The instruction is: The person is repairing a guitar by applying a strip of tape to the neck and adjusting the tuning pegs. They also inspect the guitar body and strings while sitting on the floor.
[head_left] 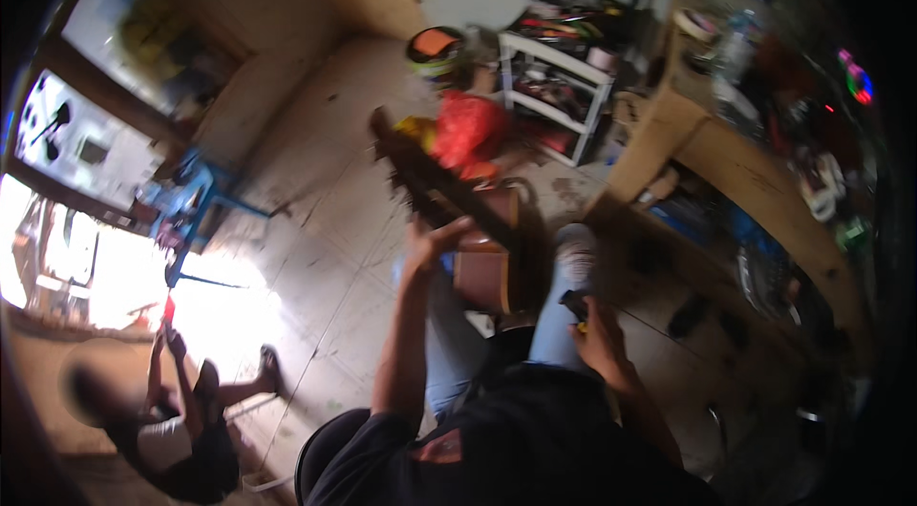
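Observation:
Across my knees is a brown guitar (pixel 480 279), tilted, its dark neck pointing to the far left, where the headstock (pixel 384 129) and pegs are blurred. My left hand (pixel 437 237) grips it near where the neck meets the body, thumb along the side; most of its fingers are hidden. By my right knee, my right hand (pixel 600 342) is closed round a small black-and-yellow tool (pixel 575 307) whose exact kind I cannot make out. The tool is apart from the guitar.
Ahead stand a red plastic bag (pixel 470 132) and a white-framed shelf rack (pixel 559 91) full of tools. A cluttered wooden bench (pixel 735 158) bounds the right side. At left are a blue plastic stool (pixel 196 200) and another person (pixel 177 439) sitting low, holding something red.

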Demonstrator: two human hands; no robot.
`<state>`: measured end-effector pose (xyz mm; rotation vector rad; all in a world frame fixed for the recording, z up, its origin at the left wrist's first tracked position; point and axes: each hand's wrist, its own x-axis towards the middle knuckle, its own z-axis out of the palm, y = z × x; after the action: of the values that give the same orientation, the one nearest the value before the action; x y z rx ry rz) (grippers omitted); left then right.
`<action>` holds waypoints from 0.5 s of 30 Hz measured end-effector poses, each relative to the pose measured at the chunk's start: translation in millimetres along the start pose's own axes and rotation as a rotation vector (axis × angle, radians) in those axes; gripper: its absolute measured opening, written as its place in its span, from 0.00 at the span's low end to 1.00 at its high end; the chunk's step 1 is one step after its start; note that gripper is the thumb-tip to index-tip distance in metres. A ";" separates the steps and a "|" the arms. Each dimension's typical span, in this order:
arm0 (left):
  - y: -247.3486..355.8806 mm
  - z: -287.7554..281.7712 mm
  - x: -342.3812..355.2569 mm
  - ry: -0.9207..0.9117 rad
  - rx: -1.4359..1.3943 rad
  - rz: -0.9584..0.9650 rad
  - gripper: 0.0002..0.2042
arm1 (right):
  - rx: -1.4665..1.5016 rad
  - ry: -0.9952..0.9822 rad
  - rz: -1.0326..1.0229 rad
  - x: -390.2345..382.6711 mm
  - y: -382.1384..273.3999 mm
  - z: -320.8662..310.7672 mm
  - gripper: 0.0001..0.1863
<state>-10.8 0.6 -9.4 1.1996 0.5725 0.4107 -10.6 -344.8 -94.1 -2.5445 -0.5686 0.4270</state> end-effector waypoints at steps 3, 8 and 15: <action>3.9 -15.8 -0.4 -0.075 0.150 -0.064 0.22 | 0.280 0.104 0.022 13.8 23.6 7.2 0.32; 19.6 15.3 -17.9 -0.145 -0.027 0.157 0.16 | 0.196 0.597 -0.126 49.1 -1.7 -131.0 0.32; 15.7 15.3 -11.2 -0.154 0.094 0.247 0.27 | -0.242 0.939 -0.175 93.8 -14.0 -302.5 0.32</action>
<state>-10.2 -12.3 11.5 1.3848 0.3140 0.4996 185.7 -409.8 146.2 -2.5048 -0.4674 -0.9072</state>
